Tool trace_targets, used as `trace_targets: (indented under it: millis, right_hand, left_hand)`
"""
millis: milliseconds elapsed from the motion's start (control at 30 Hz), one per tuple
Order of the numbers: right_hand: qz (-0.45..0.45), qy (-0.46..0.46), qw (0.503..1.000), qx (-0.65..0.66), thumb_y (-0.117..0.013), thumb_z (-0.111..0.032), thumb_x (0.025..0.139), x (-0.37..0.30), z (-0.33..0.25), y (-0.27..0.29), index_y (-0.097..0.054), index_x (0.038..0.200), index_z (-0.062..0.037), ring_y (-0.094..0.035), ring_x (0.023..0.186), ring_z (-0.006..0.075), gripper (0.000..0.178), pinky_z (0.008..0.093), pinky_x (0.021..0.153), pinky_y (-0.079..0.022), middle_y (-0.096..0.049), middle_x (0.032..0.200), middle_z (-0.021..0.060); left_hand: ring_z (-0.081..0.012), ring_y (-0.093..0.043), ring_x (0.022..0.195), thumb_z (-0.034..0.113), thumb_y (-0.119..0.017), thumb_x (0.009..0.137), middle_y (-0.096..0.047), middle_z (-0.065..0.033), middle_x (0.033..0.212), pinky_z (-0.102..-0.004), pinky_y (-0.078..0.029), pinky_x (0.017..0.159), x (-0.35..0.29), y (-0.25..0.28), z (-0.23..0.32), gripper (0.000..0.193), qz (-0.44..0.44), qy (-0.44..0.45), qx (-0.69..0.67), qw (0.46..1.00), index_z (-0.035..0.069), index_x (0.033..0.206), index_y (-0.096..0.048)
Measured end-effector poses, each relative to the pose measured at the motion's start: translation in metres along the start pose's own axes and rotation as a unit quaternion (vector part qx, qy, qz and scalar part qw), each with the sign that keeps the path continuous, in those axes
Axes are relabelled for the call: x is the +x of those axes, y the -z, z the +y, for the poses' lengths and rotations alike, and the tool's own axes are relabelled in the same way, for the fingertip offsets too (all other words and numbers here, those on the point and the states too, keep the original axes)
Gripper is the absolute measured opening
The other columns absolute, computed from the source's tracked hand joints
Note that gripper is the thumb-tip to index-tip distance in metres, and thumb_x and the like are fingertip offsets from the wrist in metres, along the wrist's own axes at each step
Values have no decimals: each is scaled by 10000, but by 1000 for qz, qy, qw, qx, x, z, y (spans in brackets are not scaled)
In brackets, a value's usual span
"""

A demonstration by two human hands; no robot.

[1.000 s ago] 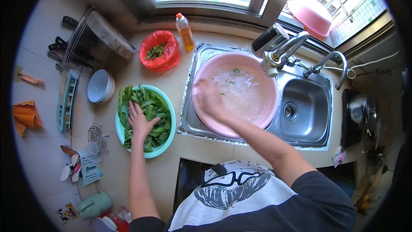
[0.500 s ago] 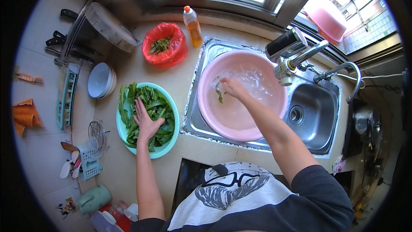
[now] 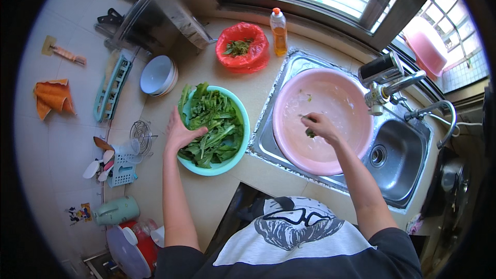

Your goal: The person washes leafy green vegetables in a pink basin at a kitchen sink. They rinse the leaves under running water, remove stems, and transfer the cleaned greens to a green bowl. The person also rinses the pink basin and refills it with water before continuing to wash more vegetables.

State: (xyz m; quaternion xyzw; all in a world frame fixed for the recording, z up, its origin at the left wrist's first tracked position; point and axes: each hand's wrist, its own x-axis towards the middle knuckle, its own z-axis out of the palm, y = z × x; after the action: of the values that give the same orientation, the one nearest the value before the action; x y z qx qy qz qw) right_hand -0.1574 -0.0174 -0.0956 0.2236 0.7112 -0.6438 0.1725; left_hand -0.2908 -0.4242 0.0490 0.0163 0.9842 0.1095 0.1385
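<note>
On the counter stands a mint-green basin (image 3: 246, 129) heaped with long green leafy vegetables (image 3: 214, 119). My left hand (image 3: 182, 133) is at its left side, fingers along the rim and thumb spread over the leaves; it is open. To the right, a pink basin (image 3: 321, 169) of water sits over the larger sink bowl. Above its water my right hand (image 3: 321, 127) is closed on a small green leaf (image 3: 310, 132), partly hidden by the fingers. Small leaf scraps (image 3: 308, 97) float near the far side.
Behind the basins stand a red plastic bag (image 3: 248, 64) with greens and an amber bottle (image 3: 279, 36). A faucet (image 3: 380, 95) rises beside the smaller sink bowl (image 3: 398, 165). Stacked bowls (image 3: 156, 75), a wire stand (image 3: 142, 137) and a utensil holder (image 3: 122, 169) are at left.
My left hand has shifted from on top of the leaves to the basin's left rim. My right hand has drawn nearer with the leaf. The whole view has swung left.
</note>
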Motion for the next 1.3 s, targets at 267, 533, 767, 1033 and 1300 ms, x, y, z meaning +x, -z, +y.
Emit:
trace_targets:
  millis: [267, 533, 767, 1033, 1300]
  right_hand:
    - [161, 25, 983, 87, -599, -159, 849, 44, -4, 19, -650, 998, -31, -533, 580, 97, 203, 252, 485, -419, -584, 762, 33]
    - [308, 0, 944, 119, -518, -72, 859, 71, 0, 30, -643, 1078, -103, -550, 630, 109, 254, 266, 527, -465, -568, 791, 9]
    - [99, -52, 989, 97, -610, -90, 839, 102, 2, -1, -655, 1000, -82, -574, 646, 110, 167, 285, 561, -483, -596, 765, 14]
    - [-35, 45, 950, 305, -669, -125, 846, 28, -22, 18, -642, 995, -45, -572, 690, 77, 172, 220, 587, -451, -617, 830, 5]
    - [96, 320, 943, -3, -558, 36, 833, -38, -116, -50, -565, 1006, 30, -641, 746, 230, 173, 342, 645, -540, -592, 919, 151]
  left_hand:
    - [-523, 25, 1371, 574, -869, 357, 22, -364, 1474, -622, -43, 1093, -5, -38, 18, 1558, -54, -23, 171, 984, 180, 1476, 141]
    - [-366, -501, 1101, 232, -868, 471, -492, -206, 1199, -430, -392, 988, -12, -78, 28, 1233, -24, -107, 60, 992, 67, 1452, -140]
    - [-340, -504, 1108, 170, -851, 484, -508, -175, 1201, -452, -355, 1011, 12, -61, 33, 1113, 18, -201, 85, 976, 105, 1426, -261]
    - [-372, -95, 1418, 438, -886, 384, -64, -203, 1537, -623, -32, 1105, 2, -15, 49, 1380, -60, -162, 220, 960, 112, 1489, -125]
    - [-322, -292, 1368, 343, -767, 702, -332, -190, 1462, -431, -236, 1115, -32, 0, 23, 798, 38, -108, -89, 990, 23, 1354, -437]
